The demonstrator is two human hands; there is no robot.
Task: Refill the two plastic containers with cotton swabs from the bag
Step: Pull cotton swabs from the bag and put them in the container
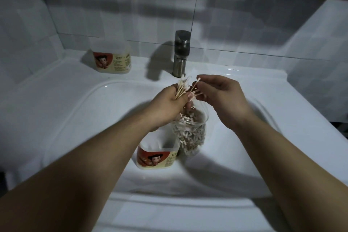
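Seen from the head camera, the left hand (169, 104) grips a bundle of cotton swabs (181, 88) above the sink (75, 100), while the right hand (224, 98) pinches a few of the sticks. Below them the open bag (190, 135), full of swabs, stands in the basin just beside one plastic container (158, 156). The other container (111, 58) sits on the ledge left of the faucet (181, 52).

head view, looking down, close

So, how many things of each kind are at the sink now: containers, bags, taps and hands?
Plastic containers: 2 (ledge container, basin container)
Swab bag: 1
Tap: 1
Hands holding cotton swabs: 2 (left hand, right hand)
Total: 6
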